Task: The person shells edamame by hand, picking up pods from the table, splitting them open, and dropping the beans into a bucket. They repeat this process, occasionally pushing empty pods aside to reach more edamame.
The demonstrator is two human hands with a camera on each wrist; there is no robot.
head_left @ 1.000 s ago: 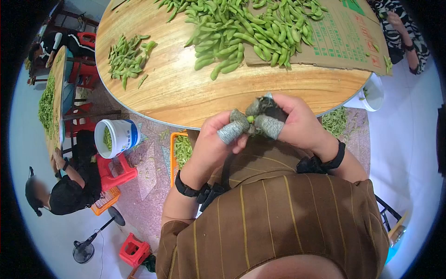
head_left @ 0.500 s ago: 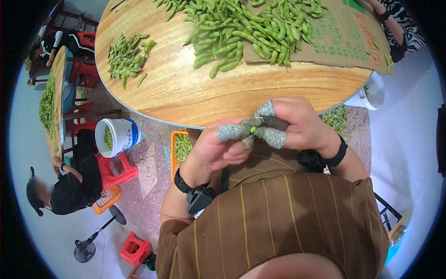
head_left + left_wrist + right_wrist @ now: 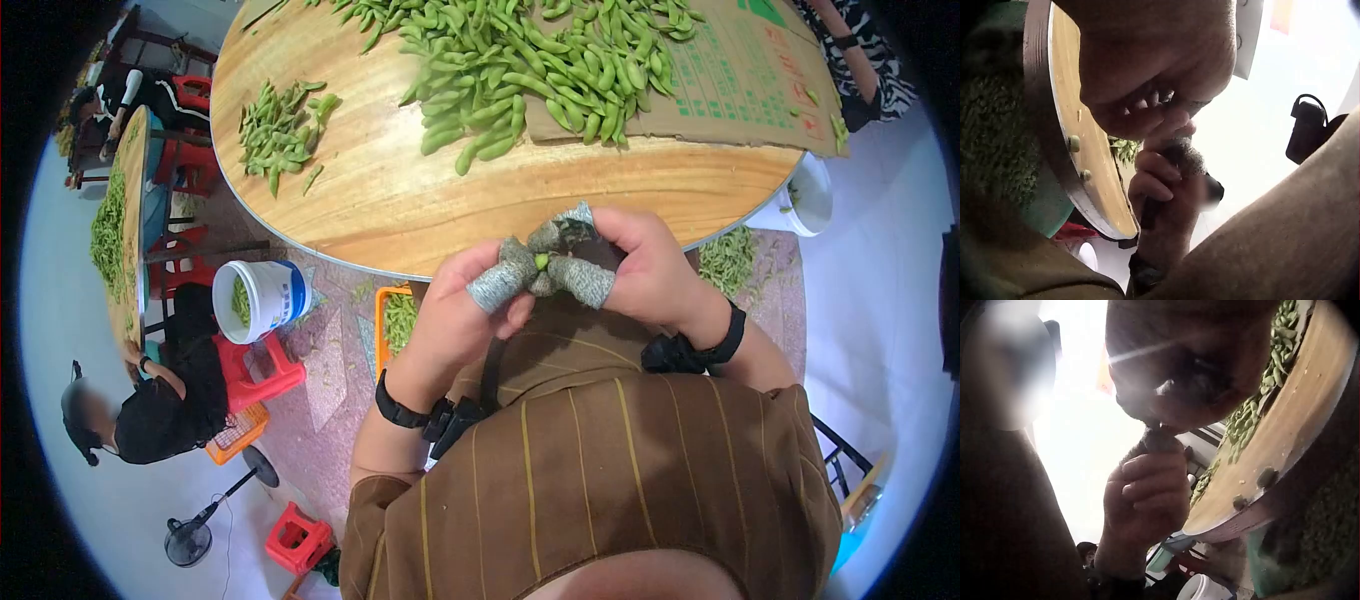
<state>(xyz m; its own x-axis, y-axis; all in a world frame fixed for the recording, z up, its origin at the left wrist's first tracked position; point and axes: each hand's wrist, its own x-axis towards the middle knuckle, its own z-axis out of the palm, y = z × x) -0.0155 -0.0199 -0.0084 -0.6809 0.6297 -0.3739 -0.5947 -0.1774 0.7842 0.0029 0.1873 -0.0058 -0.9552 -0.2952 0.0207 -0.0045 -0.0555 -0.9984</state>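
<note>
In the head view both hands meet in front of the person's lap, just off the table edge. The left hand [image 3: 470,290] pinches a green soybean pod [image 3: 542,262] between thumb and finger, both wrapped in grey tape. Only a small green end of the pod shows. The right hand [image 3: 635,260], taped on thumb and forefinger too, holds a small dark tool [image 3: 577,232] close against the pod. Fingers cover most of that tool, and I cannot tell its kind. In the right wrist view a small glint shows at the fingertips.
A big heap of soybean pods [image 3: 520,70] covers cardboard [image 3: 740,90] on the round wooden table [image 3: 400,215]; a smaller pile [image 3: 280,135] lies left. White buckets [image 3: 255,300] stand either side. Below is an orange crate [image 3: 382,330]. Other people sit around.
Half a second ago the left fingers lay straighter and the dark tool showed more; now the hands are slightly higher and the left hand is turned inward. The person at upper right has moved an arm.
</note>
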